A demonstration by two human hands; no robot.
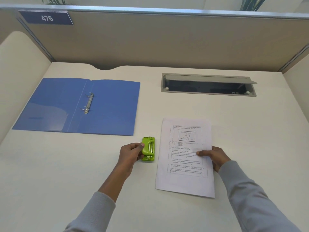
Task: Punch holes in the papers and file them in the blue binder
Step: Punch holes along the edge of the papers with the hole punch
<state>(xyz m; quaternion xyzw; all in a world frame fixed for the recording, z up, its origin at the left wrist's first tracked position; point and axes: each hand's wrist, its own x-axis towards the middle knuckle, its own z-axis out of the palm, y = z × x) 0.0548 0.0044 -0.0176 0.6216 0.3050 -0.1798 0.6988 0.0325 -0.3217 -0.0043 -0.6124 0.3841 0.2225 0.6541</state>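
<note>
1. The blue binder (78,106) lies open and flat at the far left of the counter (167,106). Its covers are glossy plastic, and a metal two-ring clip (88,103) runs along the spine, rings up.
2. The hole punch (148,149) is small, rounded and lime-green plastic with bright metal pins. It sits on the counter just near of the binder's right corner and just left of the papers (185,156), with a narrow gap between them.
3. The left hand (132,153) grips the punch from its left side, fingers curled round the body and thumb on top.
4. The papers are a thin white stack, printed with text and a boxed diagram, lying slightly skewed right of centre.
5. The right hand (215,156) holds the stack at its right edge. The thumb lies on the top sheet, and the other fingers seem tucked beneath, though the sheet hides them.
6. The counter is smooth, matte cream. Bare surface stretches between binder and papers, and again near of both hands.
7. Far right, a grey cable tray (209,84) is sunk into the counter with its lid tilted open — well apart from the papers.
8. A beige fabric partition (150,39) walls the far edge.
</note>
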